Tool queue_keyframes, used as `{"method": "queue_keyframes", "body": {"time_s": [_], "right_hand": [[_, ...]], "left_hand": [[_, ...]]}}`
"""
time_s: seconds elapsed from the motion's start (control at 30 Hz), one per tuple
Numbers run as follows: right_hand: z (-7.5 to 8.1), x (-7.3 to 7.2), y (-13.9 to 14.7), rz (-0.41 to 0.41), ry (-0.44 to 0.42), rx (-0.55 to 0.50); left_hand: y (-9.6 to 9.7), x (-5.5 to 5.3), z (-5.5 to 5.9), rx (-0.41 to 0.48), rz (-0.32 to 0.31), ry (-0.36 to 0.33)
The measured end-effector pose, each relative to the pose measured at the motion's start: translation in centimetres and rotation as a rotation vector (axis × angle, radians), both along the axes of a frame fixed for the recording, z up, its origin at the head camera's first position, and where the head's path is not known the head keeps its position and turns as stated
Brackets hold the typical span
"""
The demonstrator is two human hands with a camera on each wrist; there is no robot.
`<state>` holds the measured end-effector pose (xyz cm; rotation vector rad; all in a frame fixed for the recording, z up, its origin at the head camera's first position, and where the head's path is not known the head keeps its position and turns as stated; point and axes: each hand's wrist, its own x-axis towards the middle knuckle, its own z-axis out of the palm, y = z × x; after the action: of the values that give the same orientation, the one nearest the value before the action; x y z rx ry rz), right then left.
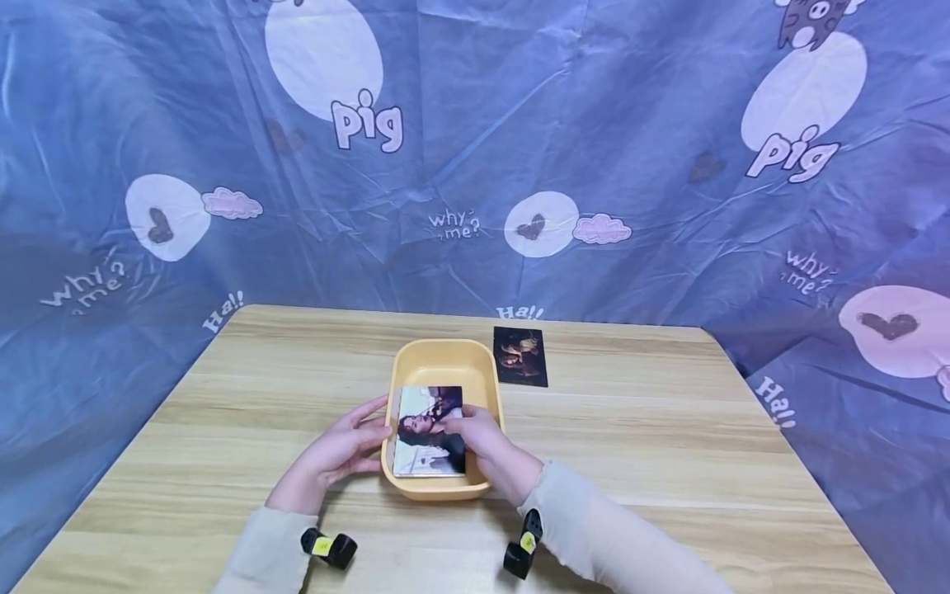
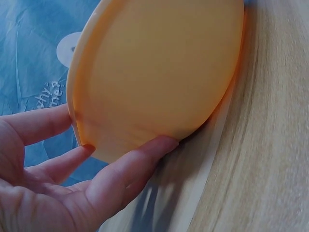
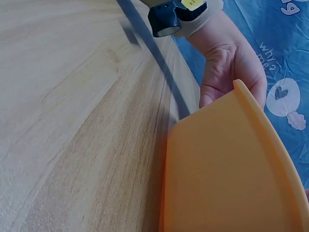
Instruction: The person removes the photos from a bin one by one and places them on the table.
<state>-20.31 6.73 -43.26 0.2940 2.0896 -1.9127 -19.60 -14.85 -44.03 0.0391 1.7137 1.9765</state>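
Leftward, beyond the left edge of the desk [image 1: 631, 429], the blue curtain [image 1: 475, 148] reads "why me?", with "Ha!!" at the desk's back-left corner. The left grip [image 1: 345, 445], its wrist bearing a small black camera [image 1: 328, 546] whose yellow label is illegible, spreads its fingers along the outer left wall of a yellow plastic tray [image 1: 438, 363], bracing rather than clenching, presumably to stop it sliding. The tray stands roughly midway between the desk's side edges, short of the back edge. Inside, toward its near-left corner, sits a portrait photo print [image 1: 426, 450], picture side up, perhaps topping a stack. The right grip [image 1: 490, 450] reaches over the tray's right wall and grasps the print's right side, thumb on top, likely for control; its other fingers are mostly hidden. Just beside the tray's far-right corner, near the desk's back edge, a dark photo print [image 1: 521, 356] lies flat, seemingly kept separate. Rightmost, the curtain shows "pig", "why me?" and "Ha!!"; no brand is readable.
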Motion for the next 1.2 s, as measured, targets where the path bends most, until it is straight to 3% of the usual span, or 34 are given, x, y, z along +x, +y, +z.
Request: {"method": "queue_keyframes", "body": {"time_s": [0.37,0.83,1.2], "right_hand": [[-0.04,0.22,-0.05,0.005,0.100,0.013],[0.65,0.30,-0.30,0.001,0.074,0.030],[0.61,0.38,-0.01,-0.073,0.196,0.005]], "left_hand": [[-0.04,0.13,0.04,0.009,-0.019,0.000],[-0.20,-0.14,-0.04,0.015,-0.024,-0.005],[-0.36,-0.32,0.11,0.018,-0.037,0.014]]}}
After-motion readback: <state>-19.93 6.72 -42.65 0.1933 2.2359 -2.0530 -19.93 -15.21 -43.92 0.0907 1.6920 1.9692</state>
